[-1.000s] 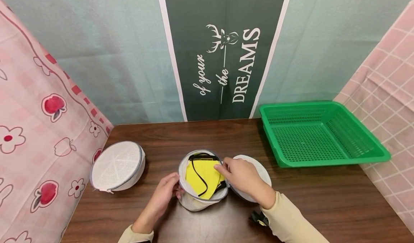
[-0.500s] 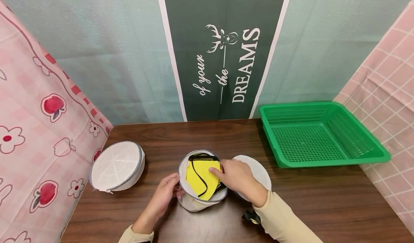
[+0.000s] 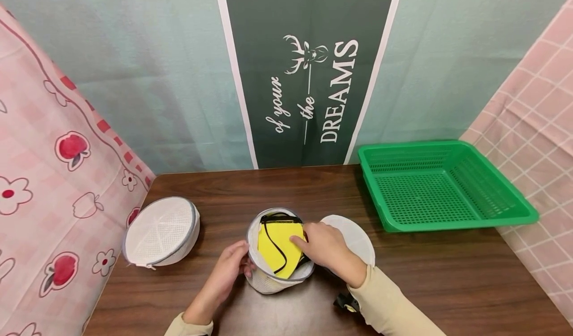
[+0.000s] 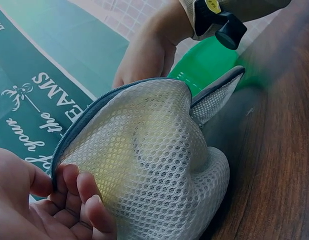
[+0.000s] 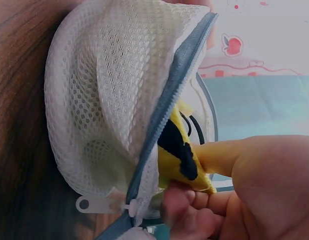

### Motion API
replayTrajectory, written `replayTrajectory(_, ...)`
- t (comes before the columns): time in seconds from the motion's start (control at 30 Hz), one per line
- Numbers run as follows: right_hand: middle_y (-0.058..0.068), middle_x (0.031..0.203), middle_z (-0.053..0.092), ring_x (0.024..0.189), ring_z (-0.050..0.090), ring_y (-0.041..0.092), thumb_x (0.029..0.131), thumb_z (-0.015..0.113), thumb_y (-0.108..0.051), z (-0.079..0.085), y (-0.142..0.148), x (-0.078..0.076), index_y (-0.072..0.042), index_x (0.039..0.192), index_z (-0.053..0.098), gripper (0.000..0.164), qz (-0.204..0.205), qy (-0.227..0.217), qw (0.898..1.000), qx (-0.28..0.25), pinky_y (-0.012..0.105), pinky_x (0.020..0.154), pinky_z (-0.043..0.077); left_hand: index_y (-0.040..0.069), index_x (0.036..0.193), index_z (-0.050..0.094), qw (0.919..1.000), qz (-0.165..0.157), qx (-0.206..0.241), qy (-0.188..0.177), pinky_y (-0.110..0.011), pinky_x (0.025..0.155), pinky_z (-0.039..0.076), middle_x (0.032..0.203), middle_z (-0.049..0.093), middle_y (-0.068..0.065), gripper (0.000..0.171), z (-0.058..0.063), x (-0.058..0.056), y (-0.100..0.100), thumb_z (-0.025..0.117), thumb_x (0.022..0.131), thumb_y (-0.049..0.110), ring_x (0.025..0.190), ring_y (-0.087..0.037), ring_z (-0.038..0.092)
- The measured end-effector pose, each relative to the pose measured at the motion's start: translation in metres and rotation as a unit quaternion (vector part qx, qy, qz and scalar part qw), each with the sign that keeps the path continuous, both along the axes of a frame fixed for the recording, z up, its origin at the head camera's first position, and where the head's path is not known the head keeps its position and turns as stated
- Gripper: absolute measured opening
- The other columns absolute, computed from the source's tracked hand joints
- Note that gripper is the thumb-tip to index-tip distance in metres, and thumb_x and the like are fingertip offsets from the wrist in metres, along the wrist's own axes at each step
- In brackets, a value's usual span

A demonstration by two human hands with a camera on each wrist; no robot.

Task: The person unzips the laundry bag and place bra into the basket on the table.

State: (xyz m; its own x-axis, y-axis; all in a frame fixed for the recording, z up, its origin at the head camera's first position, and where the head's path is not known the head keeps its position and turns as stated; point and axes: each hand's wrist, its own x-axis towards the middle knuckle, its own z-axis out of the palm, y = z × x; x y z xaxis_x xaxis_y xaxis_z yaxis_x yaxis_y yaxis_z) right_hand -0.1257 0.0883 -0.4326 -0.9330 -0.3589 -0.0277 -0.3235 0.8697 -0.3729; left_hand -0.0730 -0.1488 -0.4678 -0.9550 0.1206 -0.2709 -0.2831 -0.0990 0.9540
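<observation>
A white mesh laundry bag (image 3: 267, 284) with a grey zip rim stands unzipped on the table, its round lid (image 3: 355, 239) folded out to the right. Inside lies a yellow cloth item (image 3: 275, 244) with black trim and a thin black cord; its exact kind is unclear. My left hand (image 3: 229, 266) pinches the bag's left rim between thumb and fingers, as the left wrist view shows. At the opposite side, my right hand (image 3: 326, 244) reaches over the rim. In the right wrist view its thumb and fingers pinch the edge of the yellow cloth (image 5: 169, 170), near a black patch.
Another white mesh bag (image 3: 161, 231), zipped up, sits at the table's left. A green plastic basket (image 3: 456, 223) stands at the back right. Curtains hang behind and on both sides of the brown wooden table (image 3: 215, 187). A black wrist camera (image 3: 345, 302) shows beside the right sleeve.
My right hand has moved slightly left, from the bag's right rim further over the yellow cloth. My left hand stays on the rim, and the bag has hardly moved.
</observation>
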Motion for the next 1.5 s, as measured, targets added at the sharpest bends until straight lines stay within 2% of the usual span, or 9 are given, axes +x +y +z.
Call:
replayTrajectory(0.73,-0.007,0.054,0.036,0.048,0.036,0.011,0.093,0.073,-0.028,-0.004,-0.004,0.002,-0.019,0.063,0.045,0.041,0.006,0.052,0.997,-0.064,0.028,0.046,0.028,0.003,0.089,0.058,1.0000,0.002,-0.002,-0.001,-0.022,0.059,0.046,0.074,0.055,-0.004,0.025,0.000,0.000,-0.002,0.042,0.106,0.013,0.067,-0.014,0.053)
replayTrajectory(1.1,-0.012,0.052,0.031,0.046,0.033,0.008,0.092,0.072,-0.031,0.001,-0.003,0.003,-0.021,0.060,0.041,0.045,0.008,0.086,0.991,-0.098,0.026,0.045,0.025,0.004,0.089,0.058,0.9999,0.011,-0.006,-0.002,-0.022,0.059,0.046,0.075,0.055,-0.004,0.025,0.000,0.000,-0.001,0.042,0.106,0.013,0.067,-0.014,0.053)
replayTrajectory(1.5,-0.011,0.052,0.033,0.046,0.034,0.006,0.092,0.072,-0.028,0.012,-0.001,0.007,-0.021,0.062,0.042,0.044,0.012,0.088,0.988,-0.126,0.025,0.045,0.026,0.003,0.088,0.057,0.9998,0.014,-0.013,0.002,-0.022,0.058,0.046,0.074,0.054,-0.005,0.025,0.001,0.000,0.000,0.040,0.105,0.010,0.067,-0.015,0.054)
